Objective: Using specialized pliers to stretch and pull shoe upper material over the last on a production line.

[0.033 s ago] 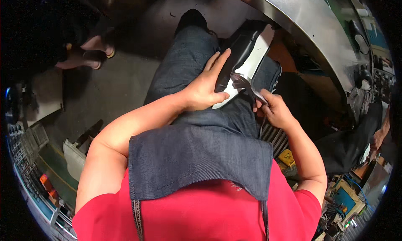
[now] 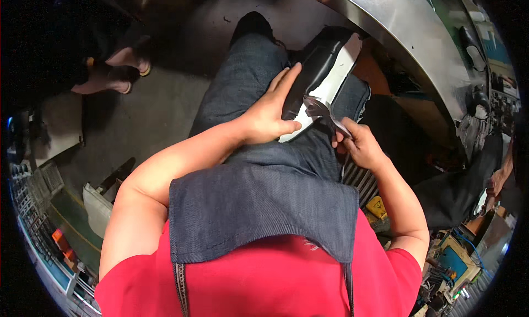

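A black leather shoe point(image 2: 321, 69) lies across my thighs with its white underside point(image 2: 339, 69) turned up toward me. My left hand point(image 2: 271, 110) holds it from the left: the fingers stretch along the black side and the thumb presses on the white underside near the closest end. My right hand point(image 2: 360, 143) is closed around the handles of dark metal pincers point(image 2: 326, 111). Their curved head rests at the shoe's edge, over the white underside. Whether the jaws grip the leather, I cannot make out.
A curved-looking metal table edge point(image 2: 408, 30) runs along the upper right. At the far left are another person's feet point(image 2: 124, 69). On the right is a person's hand point(image 2: 498, 179), near a cluttered bench point(image 2: 460, 256) with tools. A yellow object point(image 2: 377, 207) sits below my right forearm.
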Available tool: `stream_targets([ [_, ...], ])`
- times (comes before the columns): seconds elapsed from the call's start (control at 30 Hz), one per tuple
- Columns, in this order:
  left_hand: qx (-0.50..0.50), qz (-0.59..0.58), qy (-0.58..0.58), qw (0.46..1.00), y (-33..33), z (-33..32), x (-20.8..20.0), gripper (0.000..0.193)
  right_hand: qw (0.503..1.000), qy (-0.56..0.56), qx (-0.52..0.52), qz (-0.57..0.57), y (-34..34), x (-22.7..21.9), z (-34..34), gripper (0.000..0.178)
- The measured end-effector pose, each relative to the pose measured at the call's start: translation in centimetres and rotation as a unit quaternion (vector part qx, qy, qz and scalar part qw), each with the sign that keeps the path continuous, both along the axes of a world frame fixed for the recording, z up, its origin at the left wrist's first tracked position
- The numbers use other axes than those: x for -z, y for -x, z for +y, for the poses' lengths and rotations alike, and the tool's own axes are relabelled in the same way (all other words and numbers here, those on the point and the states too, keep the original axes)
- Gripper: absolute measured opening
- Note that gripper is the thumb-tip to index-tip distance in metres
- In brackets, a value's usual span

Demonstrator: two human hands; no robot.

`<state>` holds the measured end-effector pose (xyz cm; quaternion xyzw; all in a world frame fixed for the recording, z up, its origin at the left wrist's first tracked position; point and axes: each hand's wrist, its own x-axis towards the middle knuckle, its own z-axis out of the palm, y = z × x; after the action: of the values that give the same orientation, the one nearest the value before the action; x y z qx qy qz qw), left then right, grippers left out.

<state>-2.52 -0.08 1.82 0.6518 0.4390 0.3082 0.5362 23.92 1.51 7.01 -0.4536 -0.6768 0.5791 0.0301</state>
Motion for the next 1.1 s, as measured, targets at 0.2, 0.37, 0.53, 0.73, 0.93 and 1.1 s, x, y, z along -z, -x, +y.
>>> stream_targets([
  [0.2, -0.037, -0.076, 0.086, 0.993, -0.5, 0.4, 1.1, 0.104, 0.998, -0.027, -0.02, -0.055, 1.1, -2.7, -0.3, 0.022],
  [0.37, -0.041, -0.055, 0.098, 0.993, -0.7, 0.1, 0.6, 0.104, 0.98, -0.097, -0.113, -0.13, 1.6, -5.5, 0.4, 0.035],
  [0.53, -0.045, -0.046, 0.106, 0.992, -0.9, 0.1, 0.5, 0.103, 0.976, -0.1, -0.123, -0.15, 2.2, -6.7, 0.5, 0.035],
  [0.73, -0.06, -0.007, 0.091, 0.994, -1.6, -0.1, 0.0, 0.104, 0.96, -0.113, -0.128, -0.222, 3.3, -8.3, 0.2, 0.025],
  [0.93, -0.063, 0.027, 0.109, 0.992, -1.4, 0.1, -0.3, 0.108, 0.963, -0.135, -0.114, -0.206, 1.2, -4.3, 1.1, 0.014],
  [1.1, -0.026, -0.076, 0.137, 0.987, -0.4, 0.8, -0.3, 0.112, 0.981, -0.137, -0.09, -0.105, -1.1, 0.3, 1.3, 0.009],
])
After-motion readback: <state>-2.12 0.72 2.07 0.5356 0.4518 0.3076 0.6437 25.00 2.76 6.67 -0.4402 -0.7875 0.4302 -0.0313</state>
